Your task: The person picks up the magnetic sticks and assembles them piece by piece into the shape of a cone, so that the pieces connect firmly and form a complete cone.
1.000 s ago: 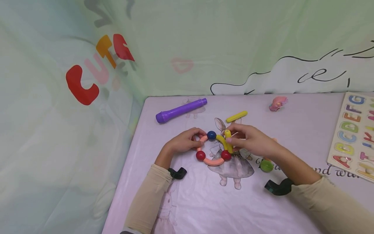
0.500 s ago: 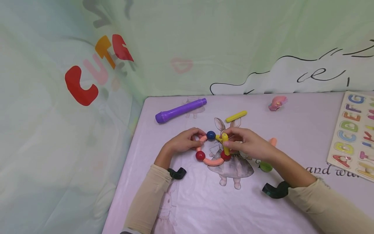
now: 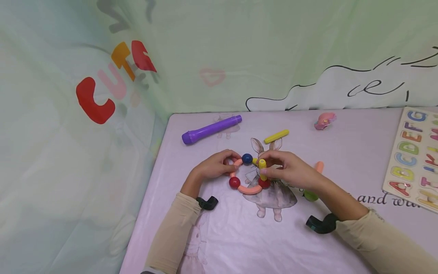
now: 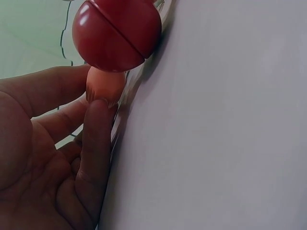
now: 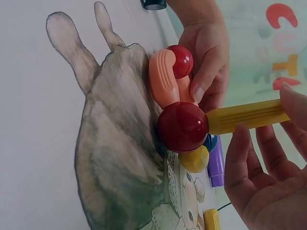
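Soft, even light fills the head view, with a pale sheen on the near tablecloth (image 3: 232, 236) and a faint shadow along the right sleeve (image 3: 383, 241). Both wrist views are dimmer. In the left one, a small glint marks the red ball (image 4: 117, 38), and the left hand (image 4: 38, 148) looks dark. In the right one, the far wall lettering (image 5: 276, 17) looks hazy.
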Demonstrator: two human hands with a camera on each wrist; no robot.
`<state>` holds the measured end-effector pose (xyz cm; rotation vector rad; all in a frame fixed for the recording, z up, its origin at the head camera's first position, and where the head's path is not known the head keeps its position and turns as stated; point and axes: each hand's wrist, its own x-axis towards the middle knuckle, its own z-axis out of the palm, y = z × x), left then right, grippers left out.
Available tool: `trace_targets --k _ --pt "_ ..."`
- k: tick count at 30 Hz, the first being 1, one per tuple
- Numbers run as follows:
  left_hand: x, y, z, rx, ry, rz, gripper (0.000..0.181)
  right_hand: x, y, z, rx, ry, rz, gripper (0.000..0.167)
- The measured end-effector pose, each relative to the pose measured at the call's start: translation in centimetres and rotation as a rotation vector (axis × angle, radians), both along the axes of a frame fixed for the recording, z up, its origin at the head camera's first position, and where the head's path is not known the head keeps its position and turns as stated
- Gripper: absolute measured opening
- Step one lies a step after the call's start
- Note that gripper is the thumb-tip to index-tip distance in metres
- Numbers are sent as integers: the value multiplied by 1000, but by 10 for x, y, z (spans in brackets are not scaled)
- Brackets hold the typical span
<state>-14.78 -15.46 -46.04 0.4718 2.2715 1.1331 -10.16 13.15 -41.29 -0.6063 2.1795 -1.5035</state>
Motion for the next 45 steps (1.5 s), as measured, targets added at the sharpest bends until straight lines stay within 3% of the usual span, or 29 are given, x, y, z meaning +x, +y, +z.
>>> trace_targets --k 14,32,45 --pt "0 0 -2 -12 5 2 37 0 3 -12 53 28 106 21" --pt "0 0 -1 -9 9 0 37 0 3 -17 34 -14 126 23" --pt "0 0 -1 -1 2 2 37 -3 7 -12 101 2 119 33"
